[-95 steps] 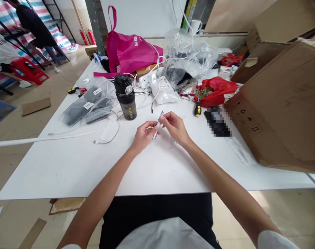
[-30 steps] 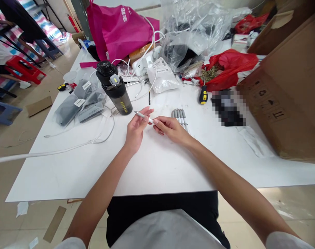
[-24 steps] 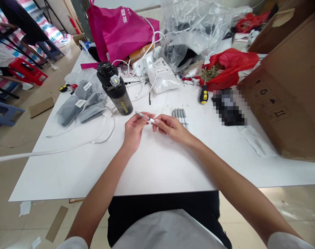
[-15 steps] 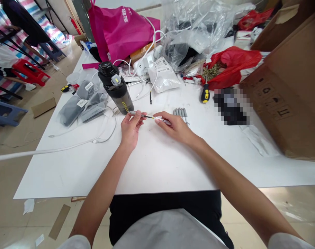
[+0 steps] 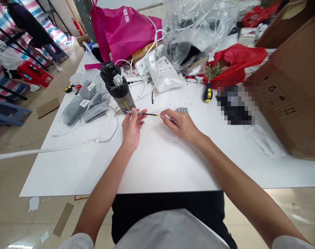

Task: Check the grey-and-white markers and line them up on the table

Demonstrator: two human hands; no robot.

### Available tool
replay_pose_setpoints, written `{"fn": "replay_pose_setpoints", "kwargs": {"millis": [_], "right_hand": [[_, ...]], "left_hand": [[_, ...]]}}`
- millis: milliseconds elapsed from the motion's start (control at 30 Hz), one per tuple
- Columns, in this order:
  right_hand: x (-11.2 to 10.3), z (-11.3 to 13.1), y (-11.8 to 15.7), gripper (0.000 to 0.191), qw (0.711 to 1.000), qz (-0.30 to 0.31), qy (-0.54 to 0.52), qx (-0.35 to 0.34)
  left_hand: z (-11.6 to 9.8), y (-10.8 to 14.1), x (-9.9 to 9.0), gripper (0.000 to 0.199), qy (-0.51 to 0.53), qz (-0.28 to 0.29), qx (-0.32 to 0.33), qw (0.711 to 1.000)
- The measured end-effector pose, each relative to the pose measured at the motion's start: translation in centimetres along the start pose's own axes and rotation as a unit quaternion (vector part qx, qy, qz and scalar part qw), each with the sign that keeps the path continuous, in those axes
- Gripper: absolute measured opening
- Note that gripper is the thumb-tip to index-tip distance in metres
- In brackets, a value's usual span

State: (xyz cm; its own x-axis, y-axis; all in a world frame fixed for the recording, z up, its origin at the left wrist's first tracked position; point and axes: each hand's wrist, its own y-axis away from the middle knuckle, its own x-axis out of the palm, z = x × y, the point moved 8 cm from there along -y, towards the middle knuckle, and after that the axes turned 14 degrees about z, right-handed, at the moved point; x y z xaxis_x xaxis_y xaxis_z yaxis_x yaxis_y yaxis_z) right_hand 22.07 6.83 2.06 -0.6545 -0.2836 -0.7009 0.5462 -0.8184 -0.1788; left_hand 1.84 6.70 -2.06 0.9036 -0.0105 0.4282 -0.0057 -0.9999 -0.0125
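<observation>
My left hand [image 5: 131,127] and right hand [image 5: 179,126] hold a slim pen [image 5: 148,114] across the gap between them, its thin black shaft showing; the left fingers [image 5: 135,116] are clamped on its grey end, the right fingers [image 5: 165,115] on its pale end; a bundle of grey pens [image 5: 182,110] lies just beyond my right hand, on the white desk [image 5: 69,173].

White table [image 5: 69,176] | black water bottle [image 5: 120,95] upright | grey pens [image 5: 182,110] (bunched together) | yellow-handled screwdriver [image 5: 208,92] | white cable [image 5: 105,136] | grey pouches [image 5: 74,110]
</observation>
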Motion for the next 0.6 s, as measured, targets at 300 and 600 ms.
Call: {"fn": "replay_pose_setpoints", "kwargs": {"millis": [300,600], "right_hand": [[-0.12,0.00,0.14,0.037,1.000,-0.004,0.021,-0.007],[-0.24,-0.31,0.16,0.038,0.999,-0.013,0.031,0.003]], "left_hand": [[-0.17,-0.27,-0.30,0.049,0.009,0.005,0.015,1.000],[-0.21,-0.10,-0.05,0.054,-0.018,0.014,0.007,1.000]]}}
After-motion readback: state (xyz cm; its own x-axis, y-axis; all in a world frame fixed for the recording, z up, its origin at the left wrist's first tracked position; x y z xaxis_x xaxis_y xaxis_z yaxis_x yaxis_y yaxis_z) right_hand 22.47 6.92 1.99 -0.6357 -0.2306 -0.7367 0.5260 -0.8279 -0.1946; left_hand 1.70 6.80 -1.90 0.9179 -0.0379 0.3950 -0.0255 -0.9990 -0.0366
